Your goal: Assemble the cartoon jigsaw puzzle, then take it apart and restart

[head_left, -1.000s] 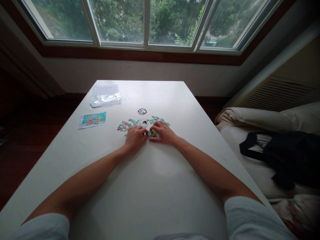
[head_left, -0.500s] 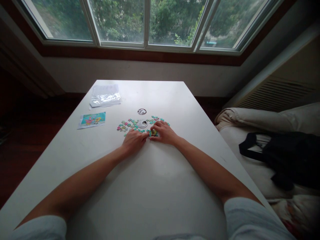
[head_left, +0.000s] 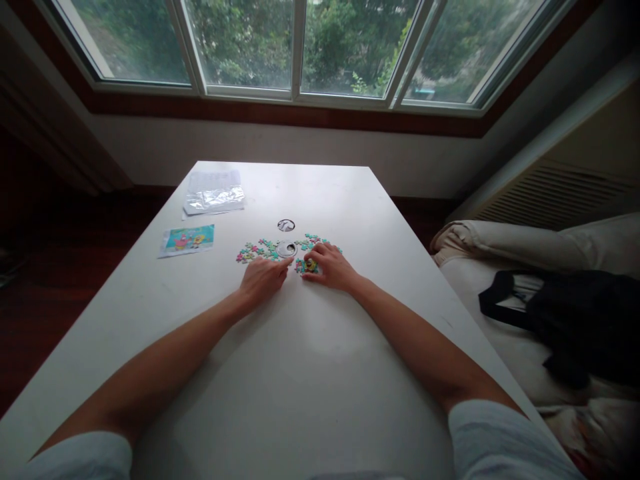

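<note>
Loose jigsaw pieces (head_left: 257,251) in green, pink and yellow lie scattered on the white table (head_left: 300,373). A small joined section of jigsaw puzzle (head_left: 311,265), with a yellow figure on it, lies flat in front of me. My right hand (head_left: 330,267) curves around this section, thumb at its near edge and fingers at its far side. My left hand (head_left: 264,277) is to the left of the section, index finger stretched toward a round silver lid (head_left: 287,249). Nothing shows in the left hand, though its lower fingers are partly hidden.
A picture card (head_left: 187,240) with cartoon figures lies at the left. Behind it is a clear plastic bag (head_left: 214,192) with papers. A round shiny disc (head_left: 286,225) sits beyond the pieces. To the right, a black bag (head_left: 585,320) rests on a pale sofa (head_left: 510,243).
My left hand has drawn slightly left, away from the joined section, its index finger now pointing toward the silver lid. The right hand stays around the section. The view has shifted slightly.
</note>
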### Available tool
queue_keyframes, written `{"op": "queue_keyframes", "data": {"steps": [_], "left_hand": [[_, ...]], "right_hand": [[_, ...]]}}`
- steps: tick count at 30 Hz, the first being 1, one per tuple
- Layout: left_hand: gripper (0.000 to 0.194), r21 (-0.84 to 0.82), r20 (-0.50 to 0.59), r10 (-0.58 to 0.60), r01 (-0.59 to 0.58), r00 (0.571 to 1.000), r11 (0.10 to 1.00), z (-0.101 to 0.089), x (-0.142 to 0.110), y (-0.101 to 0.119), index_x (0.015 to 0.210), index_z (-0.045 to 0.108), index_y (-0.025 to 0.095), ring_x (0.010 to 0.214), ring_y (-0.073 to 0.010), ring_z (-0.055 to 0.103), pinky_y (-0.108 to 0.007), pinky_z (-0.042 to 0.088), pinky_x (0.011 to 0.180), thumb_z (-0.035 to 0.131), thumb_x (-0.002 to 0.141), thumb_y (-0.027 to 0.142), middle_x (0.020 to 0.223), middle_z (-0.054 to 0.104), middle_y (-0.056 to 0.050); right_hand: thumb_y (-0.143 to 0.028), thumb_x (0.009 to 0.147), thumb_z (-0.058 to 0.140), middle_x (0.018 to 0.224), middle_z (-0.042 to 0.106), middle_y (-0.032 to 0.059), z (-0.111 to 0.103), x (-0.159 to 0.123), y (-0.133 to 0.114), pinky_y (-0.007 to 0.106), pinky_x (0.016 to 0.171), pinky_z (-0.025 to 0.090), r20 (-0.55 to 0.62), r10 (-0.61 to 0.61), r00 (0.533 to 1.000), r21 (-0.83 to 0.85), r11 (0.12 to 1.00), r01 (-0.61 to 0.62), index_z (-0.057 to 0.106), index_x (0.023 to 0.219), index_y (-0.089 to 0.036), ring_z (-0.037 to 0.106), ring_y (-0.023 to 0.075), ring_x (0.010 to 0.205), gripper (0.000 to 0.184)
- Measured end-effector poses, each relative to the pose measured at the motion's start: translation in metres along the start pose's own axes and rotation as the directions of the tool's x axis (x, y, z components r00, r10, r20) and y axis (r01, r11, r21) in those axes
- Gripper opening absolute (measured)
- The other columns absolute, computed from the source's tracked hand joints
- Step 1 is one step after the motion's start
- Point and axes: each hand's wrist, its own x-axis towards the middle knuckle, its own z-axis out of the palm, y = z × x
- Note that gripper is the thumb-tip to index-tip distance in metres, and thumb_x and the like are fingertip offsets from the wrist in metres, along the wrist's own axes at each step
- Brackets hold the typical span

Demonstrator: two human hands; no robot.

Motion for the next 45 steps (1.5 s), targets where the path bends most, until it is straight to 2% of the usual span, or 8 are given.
{"op": "queue_keyframes", "data": {"steps": [3, 6, 12, 19, 26, 30, 35, 45], "left_hand": [[0.037, 0.029, -0.032, -0.113, 0.114, 0.993, 0.993, -0.010, 0.001, -0.020, 0.125, 0.072, 0.029, 0.086, -0.0278, 0.072, -0.037, 0.045, 0.081, 0.045, 0.100, 0.029, 0.094, 0.078, -0.011], [0.034, 0.020, -0.005, -0.145, 0.146, 0.989, 0.989, -0.019, 0.003, -0.045, 0.119, 0.076, 0.030, 0.088, -0.0281, 0.072, -0.036, 0.047, 0.082, 0.051, 0.097, 0.030, 0.097, 0.079, -0.010], [0.032, -0.155, 0.066, 0.036, -0.025, 0.997, 0.988, -0.023, 0.010, -0.087, 0.112, 0.079, 0.035, 0.090, -0.0236, 0.071, -0.030, 0.048, 0.081, 0.054, 0.092, 0.029, 0.100, 0.079, -0.003], [0.030, -0.206, 0.107, 0.099, -0.075, 0.989, 0.976, -0.022, 0.011, -0.120, 0.103, 0.081, 0.033, 0.078, -0.0175, 0.064, -0.025, 0.045, 0.074, 0.056, 0.087, 0.033, 0.091, 0.074, -0.003], [0.034, -0.319, 0.122, 0.139, -0.094, 0.983, 0.943, -0.018, 0.009, -0.125, 0.112, 0.078, 0.033, 0.075, -0.0156, 0.060, -0.024, 0.043, 0.073, 0.058, 0.086, 0.038, 0.088, 0.067, -0.003], [0.032, -0.349, 0.134, 0.176, -0.120, 0.975, 0.930, -0.020, 0.009, -0.122, 0.108, 0.079, 0.032, 0.074, -0.0146, 0.059, -0.024, 0.043, 0.073, 0.057, 0.086, 0.037, 0.092, 0.067, -0.003], [0.032, -0.334, 0.139, 0.157, -0.103, 0.978, 0.937, -0.020, 0.008, -0.120, 0.109, 0.079, 0.030, 0.072, -0.0140, 0.058, -0.023, 0.043, 0.071, 0.057, 0.087, 0.039, 0.090, 0.067, -0.003], [0.028, -0.293, 0.100, 0.250, -0.212, 0.963, 0.932, -0.011, 0.010, -0.120, 0.111, 0.076, 0.029, 0.073, -0.0137, 0.058, -0.025, 0.043, 0.072, 0.057, 0.091, 0.031, 0.095, 0.065, -0.002]], "right_hand": [[-0.062, 0.088, 0.066, 0.116, 0.062, 0.0123, 0.001, -0.001, 0.002, 0.045, 0.097, 0.039, -0.001, 0.017, 1.000, -0.017, 1.000, -0.017, 0.067, 0.116, -0.025, 0.051, 0.0307, 0.113, 0.046], [-0.062, 0.092, 0.061, 0.116, 0.062, 0.0121, 0.002, -0.001, 0.003, 0.044, 0.097, 0.039, -0.002, 0.024, 1.000, -0.021, 1.000, -0.024, 0.067, 0.116, -0.025, 0.051, 0.0299, 0.112, 0.044], [-0.056, 0.098, 0.054, 0.115, 0.063, 0.0122, 0.001, 0.000, 0.002, 0.043, 0.096, 0.038, -0.016, 0.045, 0.999, -0.013, 0.999, -0.045, 0.068, 0.115, -0.025, 0.051, 0.0290, 0.110, 0.038], [-0.057, 0.099, 0.052, 0.114, 0.062, 0.0119, 0.002, -0.001, 0.005, 0.043, 0.095, 0.039, -0.029, 0.051, 0.998, -0.015, 0.999, -0.051, 0.068, 0.114, -0.025, 0.051, 0.0283, 0.108, 0.039], [-0.056, 0.099, 0.052, 0.113, 0.062, 0.0119, 0.002, -0.002, 0.005, 0.042, 0.094, 0.039, -0.038, 0.044, 0.998, -0.019, 0.999, -0.045, 0.069, 0.113, -0.025, 0.051, 0.0283, 0.107, 0.038], [-0.057, 0.099, 0.052, 0.113, 0.062, 0.0118, 0.003, -0.002, 0.007, 0.043, 0.094, 0.039, -0.040, 0.046, 0.998, -0.021, 0.999, -0.047, 0.069, 0.114, -0.025, 0.050, 0.0283, 0.107, 0.039], [-0.056, 0.099, 0.053, 0.114, 0.062, 0.0118, 0.004, -0.001, 0.006, 0.042, 0.094, 0.039, -0.033, 0.049, 0.998, -0.020, 0.999, -0.050, 0.069, 0.114, -0.025, 0.050, 0.0282, 0.107, 0.038], [-0.056, 0.099, 0.052, 0.114, 0.061, 0.0120, 0.001, 0.000, 0.003, 0.042, 0.094, 0.038, -0.022, 0.060, 0.998, -0.026, 0.998, -0.061, 0.068, 0.114, -0.025, 0.050, 0.0281, 0.108, 0.038]]}}
